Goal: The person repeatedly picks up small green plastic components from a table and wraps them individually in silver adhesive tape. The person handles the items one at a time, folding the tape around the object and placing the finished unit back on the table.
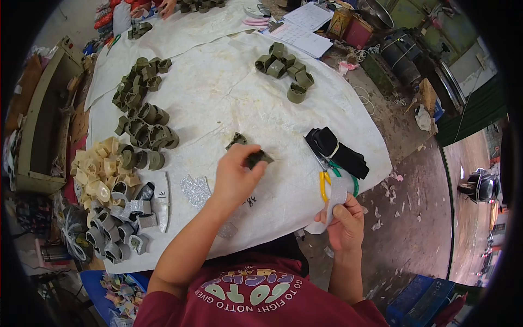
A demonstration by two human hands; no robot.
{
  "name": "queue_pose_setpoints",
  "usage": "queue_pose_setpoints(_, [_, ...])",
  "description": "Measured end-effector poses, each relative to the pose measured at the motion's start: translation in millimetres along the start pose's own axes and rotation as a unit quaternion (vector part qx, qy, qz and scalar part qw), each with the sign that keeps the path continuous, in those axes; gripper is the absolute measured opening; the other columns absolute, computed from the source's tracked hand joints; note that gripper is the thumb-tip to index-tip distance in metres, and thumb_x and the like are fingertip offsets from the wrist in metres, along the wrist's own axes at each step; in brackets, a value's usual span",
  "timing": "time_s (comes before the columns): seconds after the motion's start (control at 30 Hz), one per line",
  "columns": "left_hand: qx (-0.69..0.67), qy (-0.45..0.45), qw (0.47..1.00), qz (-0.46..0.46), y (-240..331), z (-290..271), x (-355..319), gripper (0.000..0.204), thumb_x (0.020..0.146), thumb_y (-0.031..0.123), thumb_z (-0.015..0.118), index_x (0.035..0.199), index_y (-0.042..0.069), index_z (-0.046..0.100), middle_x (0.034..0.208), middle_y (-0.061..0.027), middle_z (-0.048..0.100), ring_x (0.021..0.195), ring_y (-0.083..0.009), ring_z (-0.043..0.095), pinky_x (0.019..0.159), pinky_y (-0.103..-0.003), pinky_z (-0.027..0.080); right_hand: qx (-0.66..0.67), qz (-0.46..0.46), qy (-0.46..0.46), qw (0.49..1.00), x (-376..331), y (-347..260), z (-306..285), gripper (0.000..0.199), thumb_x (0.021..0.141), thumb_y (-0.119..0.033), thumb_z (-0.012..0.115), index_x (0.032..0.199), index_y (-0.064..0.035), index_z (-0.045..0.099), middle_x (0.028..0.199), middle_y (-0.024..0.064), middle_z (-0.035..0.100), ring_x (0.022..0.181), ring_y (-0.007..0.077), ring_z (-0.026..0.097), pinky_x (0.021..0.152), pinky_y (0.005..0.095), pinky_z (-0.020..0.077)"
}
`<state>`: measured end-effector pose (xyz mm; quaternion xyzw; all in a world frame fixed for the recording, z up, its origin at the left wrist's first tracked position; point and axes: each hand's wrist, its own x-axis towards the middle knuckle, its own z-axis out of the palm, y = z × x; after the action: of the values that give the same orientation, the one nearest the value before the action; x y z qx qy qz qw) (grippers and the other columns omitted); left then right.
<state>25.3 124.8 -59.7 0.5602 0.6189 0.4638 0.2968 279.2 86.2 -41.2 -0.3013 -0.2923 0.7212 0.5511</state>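
My left hand (235,173) is over the middle of the white-covered table, thumb and fingers closed around a small olive-green curved piece (258,159). Just beyond it lies another olive-green piece (236,140). At the table's right edge my right hand (345,222) pinches a light grey strip (338,192), whose end hangs below the fingers. Close by are yellow-handled scissors (322,187), a green handle (356,187) partly behind the strip, and a tied black strap bundle (346,157). Silvery glitter pieces (196,191) lie beside my left forearm.
Olive-green rings (139,90) line the table's left side; more (283,65) sit at far right. Cream pieces (103,166) and silver-grey rings (111,231) are piled at near left. Papers (305,32) lie at the far edge. Another person's hand (166,7) shows at the top.
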Motion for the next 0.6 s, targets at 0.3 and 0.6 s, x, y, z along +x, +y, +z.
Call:
queue_pose_setpoints(0.3, [-0.244,0.088,0.954,-0.148,-29.7,-101.3,-5.4,0.030,0.087,0.002,0.058,0.117,-0.001,0.061,0.113,-0.0130,0.063,0.090,-0.0235,0.065,0.080,-0.028,0.051,-0.073,0.012,0.017,0.997,9.2,7.7,8.0,0.029,0.084,-0.009,0.064,0.109,0.0034,0.059,0.076,0.0119,0.065,0.061,0.0206,0.061,0.065,0.0384,0.0545])
queue_pose_setpoints(0.6, [0.400,0.111,0.908,0.066,-42.8,-88.5,-11.6,0.031,0.076,0.002,0.066,0.107,0.007,0.068,0.120,-0.0177,0.051,0.107,-0.0370,0.053,0.088,-0.043,0.044,-0.090,0.007,0.015,0.996,14.9,15.9,23.5,0.024,0.084,-0.007,0.064,0.105,0.0017,0.061,0.076,0.0126,0.066,0.061,0.0222,0.063,0.065,0.0363,0.0537])
